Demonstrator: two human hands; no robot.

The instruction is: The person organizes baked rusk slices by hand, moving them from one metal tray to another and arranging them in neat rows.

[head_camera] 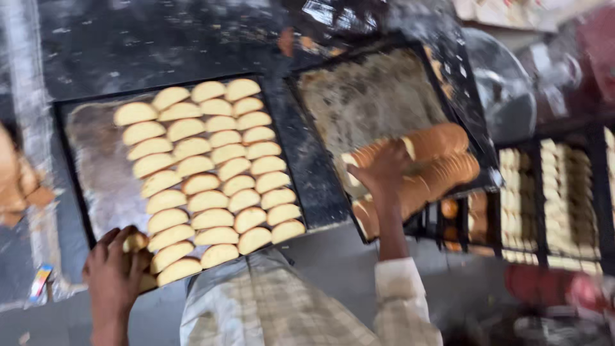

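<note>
My left hand (115, 272) is at the near left corner of a dark baking tray (83, 115), its fingers closed around a few pale rusk slices (135, 242). The tray holds three rows of laid-out slices (211, 173), and its left part is bare and floury. My right hand (383, 170) reaches onto a second dark tray (371, 96) to the right. It grips the end of a long stack of browned slices (435, 142) standing on edge. Another stack (442, 176) lies just nearer to me.
Black wire racks (551, 192) filled with pale biscuits stand at the right. A round metal lid or pan (506, 83) sits behind them. Browned pieces (19, 179) lie at the far left edge. The worktop (160, 38) is dark and dusted with flour. My checked shirt (269, 301) fills the bottom centre.
</note>
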